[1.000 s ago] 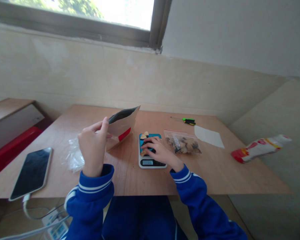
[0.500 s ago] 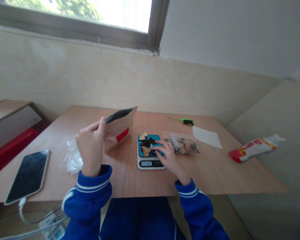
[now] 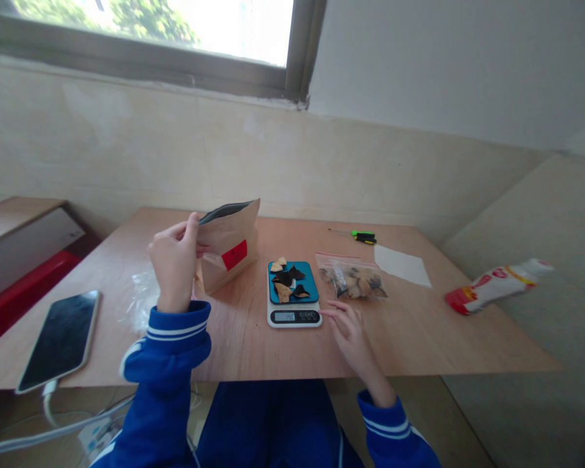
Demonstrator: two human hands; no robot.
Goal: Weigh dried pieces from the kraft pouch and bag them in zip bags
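My left hand (image 3: 176, 260) pinches the upper left edge of a brown paper pouch (image 3: 241, 250) with a red label; its dark mouth gapes and the pouch stands tilted on the table. In the middle sits a small kitchen scale (image 3: 295, 318) with a blue platform and a lit display. Several dried pieces (image 3: 287, 278), black and pale tan, lie on the platform. My right hand (image 3: 351, 331) is beside the scale's lower right corner, fingers stretched out and holding nothing. Behind that hand lies a clear zip bag (image 3: 358, 279) filled with similar dried pieces.
A phone (image 3: 61, 341) on a white cable and a crumpled clear plastic bag (image 3: 143, 302) lie on the left. A green-and-black screwdriver (image 3: 363, 236) and white paper (image 3: 403, 265) are at the back right. Further right lies a red-and-white bottle (image 3: 492, 286).
My right hand has drawn back from the dried pieces on the platform to the scale's lower right. My left hand has shifted slightly up and left with the pouch.
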